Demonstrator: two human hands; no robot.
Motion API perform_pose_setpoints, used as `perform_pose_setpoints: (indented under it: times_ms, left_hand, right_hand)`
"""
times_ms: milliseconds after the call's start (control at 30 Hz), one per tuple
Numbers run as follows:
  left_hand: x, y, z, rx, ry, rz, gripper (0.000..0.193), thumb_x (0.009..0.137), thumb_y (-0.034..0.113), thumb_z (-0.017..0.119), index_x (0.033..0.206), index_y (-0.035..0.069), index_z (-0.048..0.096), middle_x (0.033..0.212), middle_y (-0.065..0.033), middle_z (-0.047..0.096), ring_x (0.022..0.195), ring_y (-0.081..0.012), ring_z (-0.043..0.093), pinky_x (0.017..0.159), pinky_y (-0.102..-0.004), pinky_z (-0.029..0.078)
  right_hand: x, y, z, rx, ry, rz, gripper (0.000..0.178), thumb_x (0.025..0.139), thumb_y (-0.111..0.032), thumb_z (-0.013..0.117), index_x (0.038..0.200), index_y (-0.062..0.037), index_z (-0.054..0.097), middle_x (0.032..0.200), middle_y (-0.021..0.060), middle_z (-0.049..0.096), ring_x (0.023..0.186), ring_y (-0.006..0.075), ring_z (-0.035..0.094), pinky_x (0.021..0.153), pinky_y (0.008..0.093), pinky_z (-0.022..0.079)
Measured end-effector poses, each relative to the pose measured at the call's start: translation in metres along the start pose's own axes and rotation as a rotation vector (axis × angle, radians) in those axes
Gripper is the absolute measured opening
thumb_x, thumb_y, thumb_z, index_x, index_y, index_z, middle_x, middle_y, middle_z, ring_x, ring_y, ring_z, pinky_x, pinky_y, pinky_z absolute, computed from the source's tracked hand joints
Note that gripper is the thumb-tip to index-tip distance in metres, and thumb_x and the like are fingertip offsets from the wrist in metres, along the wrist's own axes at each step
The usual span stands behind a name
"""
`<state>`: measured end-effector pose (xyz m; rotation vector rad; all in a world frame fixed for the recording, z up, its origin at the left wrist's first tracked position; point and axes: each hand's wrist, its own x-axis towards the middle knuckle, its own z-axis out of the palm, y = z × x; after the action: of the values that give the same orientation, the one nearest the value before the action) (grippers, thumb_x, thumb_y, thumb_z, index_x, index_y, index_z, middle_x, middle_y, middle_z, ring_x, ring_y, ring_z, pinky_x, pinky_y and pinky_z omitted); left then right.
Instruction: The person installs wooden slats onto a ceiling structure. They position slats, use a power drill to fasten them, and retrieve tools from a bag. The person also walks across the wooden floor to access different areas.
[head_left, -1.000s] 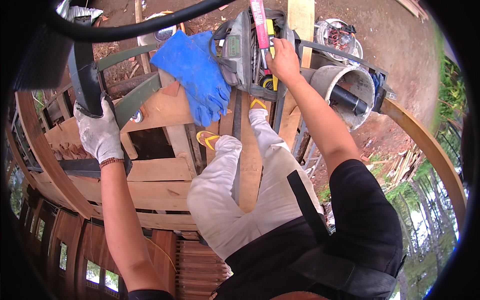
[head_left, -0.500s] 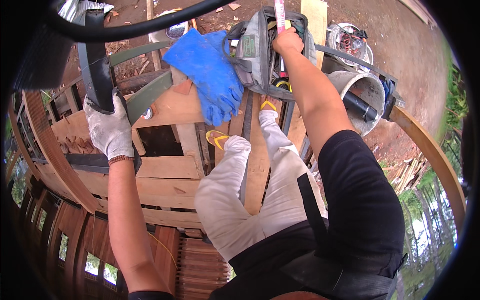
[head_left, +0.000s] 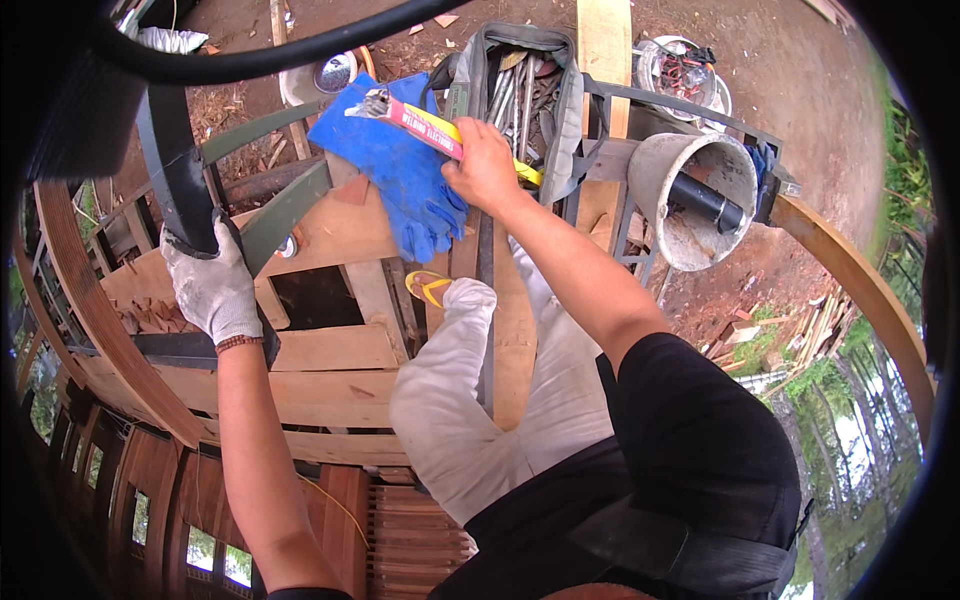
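Clasping a pink carton (head_left: 430,130) and yellow strip (head_left: 528,173) in the closed, bare right hand (head_left: 485,165), near-left of the grey tool bag (head_left: 568,115), ideally keeping the carton level, while curling the gloved left hand (head_left: 210,285) around a black bar (head_left: 175,150) farther left.

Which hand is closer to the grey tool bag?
Right: the right hand is close by the grey tool bag; the gloved left hand is well off to its left.

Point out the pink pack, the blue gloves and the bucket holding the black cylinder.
Pink pack (head_left: 428,129): head view, its printed long side.
Blue gloves (head_left: 398,178): head view, the fabric's middle.
Bucket (head_left: 648,180): head view, its outer wall.
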<state>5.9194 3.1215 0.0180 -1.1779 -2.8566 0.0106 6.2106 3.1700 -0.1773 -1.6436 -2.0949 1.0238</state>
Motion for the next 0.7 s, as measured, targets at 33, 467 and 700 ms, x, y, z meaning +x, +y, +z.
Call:
perform_pose_setpoints:
  times_ms: [33,467,700]
  left_hand:
    - [-0.001,-0.001,0.000,0.000,0.002,0.006,0.068,0.086,0.046,0.071,0.137,0.006,0.051,0.120,-0.0194,0.066,0.106,-0.0354,0.067,0.090,-0.0449,0.052]
    - [-0.001,0.000,-0.002,-0.017,0.013,0.015,0.065,0.086,0.043,0.072,0.136,0.007,0.052,0.119,-0.0194,0.067,0.105,-0.0358,0.067,0.090,-0.0445,0.052]
    - [-0.002,-0.012,0.001,0.038,0.049,0.030,0.066,0.084,0.045,0.072,0.135,0.008,0.051,0.119,-0.0210,0.066,0.104,-0.0388,0.067,0.089,-0.0468,0.052]
  right_hand:
    - [-0.005,-0.003,0.006,-0.035,-0.048,-0.030,0.048,0.070,-0.015,0.072,0.114,-0.0073,0.055,0.107,0.0137,0.062,0.105,0.0355,0.058,0.091,0.0468,0.047]
    - [-0.050,-0.008,-0.015,-0.015,-0.251,-0.373,0.047,0.065,-0.017,0.077,0.110,-0.0133,0.064,0.098,0.0057,0.061,0.097,0.0282,0.057,0.083,0.0420,0.043]
    - [-0.024,-0.113,-0.084,0.445,-0.026,-0.182,0.046,0.066,-0.006,0.070,0.112,-0.0045,0.062,0.098,0.0104,0.067,0.088,0.0288,0.064,0.081,0.0410,0.050]
